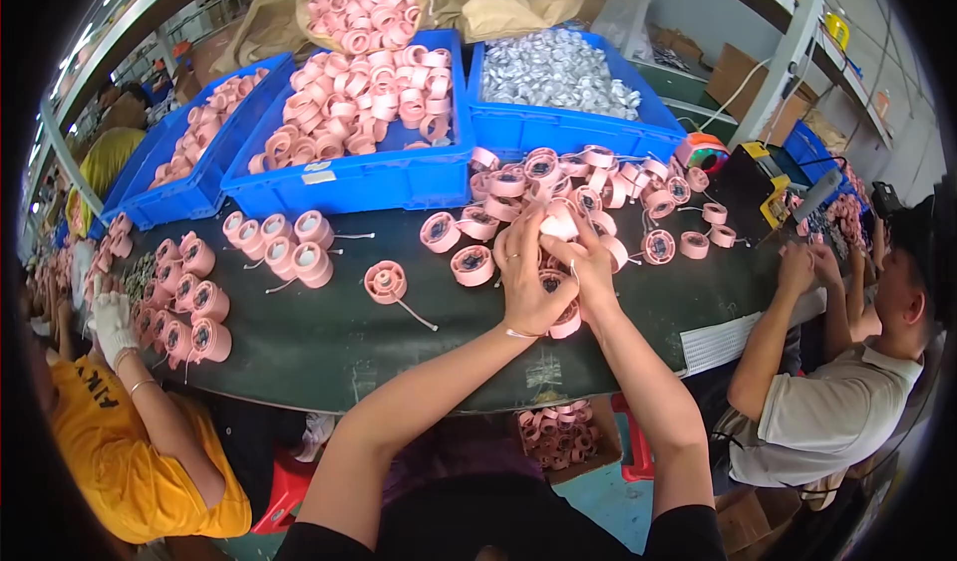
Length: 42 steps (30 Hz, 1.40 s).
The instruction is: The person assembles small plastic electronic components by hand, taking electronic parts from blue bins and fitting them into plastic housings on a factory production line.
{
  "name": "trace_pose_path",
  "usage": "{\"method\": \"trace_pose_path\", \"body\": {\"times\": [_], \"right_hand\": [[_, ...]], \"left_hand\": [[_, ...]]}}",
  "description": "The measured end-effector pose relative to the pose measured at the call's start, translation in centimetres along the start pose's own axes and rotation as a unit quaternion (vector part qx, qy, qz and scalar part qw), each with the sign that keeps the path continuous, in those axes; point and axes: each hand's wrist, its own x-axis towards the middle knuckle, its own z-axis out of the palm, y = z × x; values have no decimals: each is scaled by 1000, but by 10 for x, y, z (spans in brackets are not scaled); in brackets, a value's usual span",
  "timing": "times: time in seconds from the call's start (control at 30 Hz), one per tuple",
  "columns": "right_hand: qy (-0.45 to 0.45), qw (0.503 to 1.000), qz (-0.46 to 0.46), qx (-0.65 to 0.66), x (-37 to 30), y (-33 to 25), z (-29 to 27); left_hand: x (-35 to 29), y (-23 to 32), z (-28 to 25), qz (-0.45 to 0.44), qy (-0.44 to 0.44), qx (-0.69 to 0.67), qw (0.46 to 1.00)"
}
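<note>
A factory assembly area: pink round units (385, 281) spread along a long dark green bench (289, 337) mid-frame, blue crates (349, 190) of loose parts (560, 75) at upper centre, co-workers (837, 402) working alongside at left and right edges

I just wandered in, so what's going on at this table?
One person's left hand and right hand are holding a pale, rounded piece over a dark green table. Pink round parts, some with wires, crowd around them; one wired pink part lies apart to the left. Behind stand blue bins of pink rings and silvery pieces. Co-workers sit on both sides.
</note>
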Motion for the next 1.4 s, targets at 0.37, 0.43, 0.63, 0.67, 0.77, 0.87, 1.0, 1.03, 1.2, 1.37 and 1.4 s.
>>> {"method": "trace_pose_path", "body": {"times": [0.37,0.43,0.63,0.67,0.77,0.87,1.0,1.03,1.2,1.37,1.4], "right_hand": [[97,988,-120,25,-62,-46,4],[147,981,-127,-2,-96,-61,-5],[269,954,-134,-8,-220,-50,-31],[278,950,-140,6,-235,-45,-34],[368,925,-73,-52,-280,-7,-55],[435,900,-6,-23,-303,52,-79],[476,870,47,119,-303,141,-113],[479,864,66,144,-303,164,-129],[491,837,198,140,-291,227,-190],[374,866,295,-153,-290,210,-198],[283,927,169,-178,-277,174,-181]], "left_hand": [[21,70,-26,78,-22,-84,993],[10,98,-26,58,-42,-122,990],[-74,158,-25,40,-156,-233,959],[-92,164,-23,33,-179,-242,953],[-141,165,-12,-5,-256,-258,932],[-185,148,6,-53,-347,-214,912],[-261,103,51,-130,-428,-126,886],[-274,92,65,-133,-439,-115,881],[-293,40,103,-152,-566,-187,789],[-251,52,70,-153,-638,-112,746],[-221,72,53,-56,-631,-57,772]]}}
